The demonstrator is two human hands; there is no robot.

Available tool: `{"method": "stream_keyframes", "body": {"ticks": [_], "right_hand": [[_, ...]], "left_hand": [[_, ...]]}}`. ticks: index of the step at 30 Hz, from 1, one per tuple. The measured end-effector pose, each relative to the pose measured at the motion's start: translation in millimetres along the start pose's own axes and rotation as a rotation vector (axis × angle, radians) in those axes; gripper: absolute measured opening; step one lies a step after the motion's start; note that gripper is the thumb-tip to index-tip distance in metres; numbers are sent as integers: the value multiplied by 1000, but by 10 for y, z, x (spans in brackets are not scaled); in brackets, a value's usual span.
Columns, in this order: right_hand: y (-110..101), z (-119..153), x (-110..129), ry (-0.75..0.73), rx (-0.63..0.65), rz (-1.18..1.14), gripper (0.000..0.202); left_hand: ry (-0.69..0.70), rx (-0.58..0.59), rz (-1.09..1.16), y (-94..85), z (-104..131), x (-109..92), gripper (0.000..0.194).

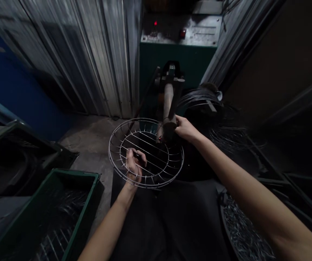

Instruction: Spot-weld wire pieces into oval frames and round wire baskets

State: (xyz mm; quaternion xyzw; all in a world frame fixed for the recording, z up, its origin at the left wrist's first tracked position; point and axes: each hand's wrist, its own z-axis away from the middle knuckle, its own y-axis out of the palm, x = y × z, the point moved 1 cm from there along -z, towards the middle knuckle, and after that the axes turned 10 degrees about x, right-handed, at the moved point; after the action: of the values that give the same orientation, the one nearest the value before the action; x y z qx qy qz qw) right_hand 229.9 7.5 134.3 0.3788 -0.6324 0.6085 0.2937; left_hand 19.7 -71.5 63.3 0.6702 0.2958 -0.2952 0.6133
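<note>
The round wire basket (144, 181), two rings joined by short wires with straight bars across the inner ring, is tilted below the machine (195, 59). The left hand (134, 166) is at the basket's near left side, touching its wires; its grip is half curled, with a gap between thumb and fingers, and whether it closes on a wire I cannot tell. The right hand (186, 128) is just beyond the basket's far right edge, its fingertips beside the machine's thick rod (168, 99); its fingertips are partly hidden, so I cannot tell what that grip holds.

The rod's lower end hangs over the basket's far right part, and a small red glow (160, 138) shows there. Past the basket to the right is a bunch of wires (199, 96). Left of the basket and nearer stands a green crate (76, 174) with wire pieces inside; right of it and nearer are many small metal bits (244, 226). Beyond the basket to the left rises a ribbed metal wall (104, 54).
</note>
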Motion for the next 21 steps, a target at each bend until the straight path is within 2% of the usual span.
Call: {"method": "stream_keyframes", "body": {"ticks": [6,9,13,16,18,21], "right_hand": [[30,-27,11,-34,24,48,29],[-17,45,46,-9,9,56,29],[-169,393,8,-3,-91,86,27],[-212,750,-121,79,-205,93,25],[-156,913,-216,141,-188,53,28],[9,976,-280,164,-107,-40,32]], "left_hand": [[-2,3,-27,-7,-13,-6,33],[0,51,-4,-29,-23,-38,33],[-47,154,-7,-107,-11,-24,33],[-3,94,-42,-149,53,38,30],[47,54,-44,-146,93,85,30],[80,64,-43,-125,111,138,32]]}}
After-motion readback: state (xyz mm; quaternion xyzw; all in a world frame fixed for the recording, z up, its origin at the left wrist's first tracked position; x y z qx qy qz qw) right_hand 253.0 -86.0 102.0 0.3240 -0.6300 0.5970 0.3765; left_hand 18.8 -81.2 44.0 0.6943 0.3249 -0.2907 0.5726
